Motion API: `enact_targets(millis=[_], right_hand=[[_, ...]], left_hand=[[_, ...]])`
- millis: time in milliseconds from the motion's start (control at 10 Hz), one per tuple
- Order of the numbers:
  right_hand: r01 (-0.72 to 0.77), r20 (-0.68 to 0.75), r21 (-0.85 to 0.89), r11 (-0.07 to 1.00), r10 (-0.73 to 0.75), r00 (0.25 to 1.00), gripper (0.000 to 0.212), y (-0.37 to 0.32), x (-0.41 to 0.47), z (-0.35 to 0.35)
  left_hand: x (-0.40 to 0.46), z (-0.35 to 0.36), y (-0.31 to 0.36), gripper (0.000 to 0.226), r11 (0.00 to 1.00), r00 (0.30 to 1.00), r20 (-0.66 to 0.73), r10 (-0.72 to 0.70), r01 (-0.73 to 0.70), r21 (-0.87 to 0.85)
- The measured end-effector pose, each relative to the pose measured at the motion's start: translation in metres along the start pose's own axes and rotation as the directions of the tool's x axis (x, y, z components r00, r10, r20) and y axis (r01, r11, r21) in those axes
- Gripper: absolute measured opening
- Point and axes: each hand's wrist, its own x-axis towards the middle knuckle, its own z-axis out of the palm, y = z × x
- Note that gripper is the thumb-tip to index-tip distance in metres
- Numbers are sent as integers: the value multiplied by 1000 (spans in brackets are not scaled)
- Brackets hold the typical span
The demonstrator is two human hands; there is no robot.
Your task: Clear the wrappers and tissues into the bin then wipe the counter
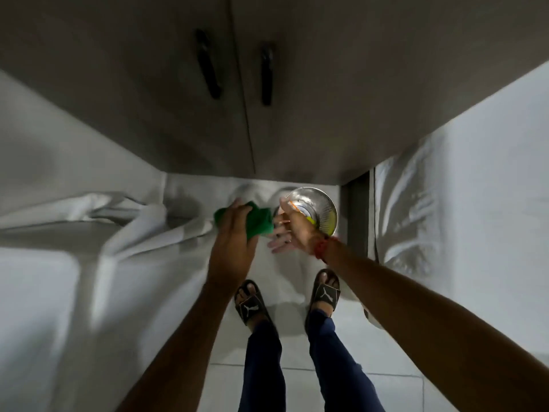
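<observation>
I am looking straight down at the floor. My left hand (233, 233) is closed around a crumpled green cloth (260, 224), held low in front of me. Just right of it, my right hand (286, 231) is open with the palm up and the fingers spread, beside the rim of a round shiny steel bin (325, 203). The bin stands on the floor against the cabinet base. Colourful wrappers (309, 217), yellow and orange, lie inside it, partly hidden by my right hand. A red thread is tied around my right wrist.
Grey cabinet doors with two black handles (208, 66) rise ahead. A pale surface (44, 263) fills the left and a white wall (490, 188) stands on the right. My feet in black slippers (251, 304) stand on the light tiled floor just behind the bin.
</observation>
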Motion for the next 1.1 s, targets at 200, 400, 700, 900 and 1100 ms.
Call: enact_targets(millis=[200,400,700,900,1100], right_hand=[[234,171,316,919,-298,939,35,-92,-129,66],[458,209,89,885,-466,860,37,-122,-212,175],[349,335,-215,912,-266,904,57,-47,-249,328],[353,406,-460,815,-161,900,65,-10,-247,354],[444,372,-473,761,-284,884,52,-42,-262,319]], left_hand=[[-18,-120,66,70,994,990,-93,107,-106,12],[-76,-238,44,74,993,975,-188,116,-111,38],[-194,-329,-55,54,922,981,-184,-64,129,365],[-235,-317,-97,49,871,987,-19,-160,150,469],[-212,-337,-61,37,808,996,-9,-91,79,584]])
